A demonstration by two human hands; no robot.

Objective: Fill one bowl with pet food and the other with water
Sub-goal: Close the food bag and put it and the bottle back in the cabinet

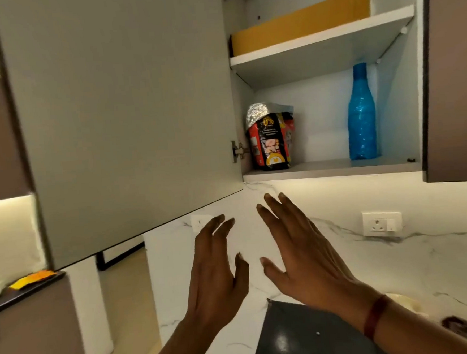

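While the wall cabinet stood open, the pet food bag (271,143) was seen upright at the left end of the lower shelf (331,168), close to the cabinet's left wall and the door hinge (237,150). Its top was rolled over, with silvery lining shown. The blue bottle (362,115) was stood upright on the same shelf, toward the right, well apart from the bag. Whether anything was held in the bottle could not be told.

Both hands were raised below the shelf, in front of the marbled white wall, and nothing was touched by either. The left hand (216,263) was held with its fingers straight and slightly spread, the thumb set apart. The right hand (301,249) was held just beside it, fingers likewise spread and pointed up toward the bag; a red band (374,316) was worn at its wrist.

The grey cabinet door (112,116) was swung wide to the left. A flat yellow-brown packet (298,20) was laid on the upper shelf (322,42). A wall socket (382,223) was mounted to the right, and a dark countertop (293,335) was seen beneath the wrists.
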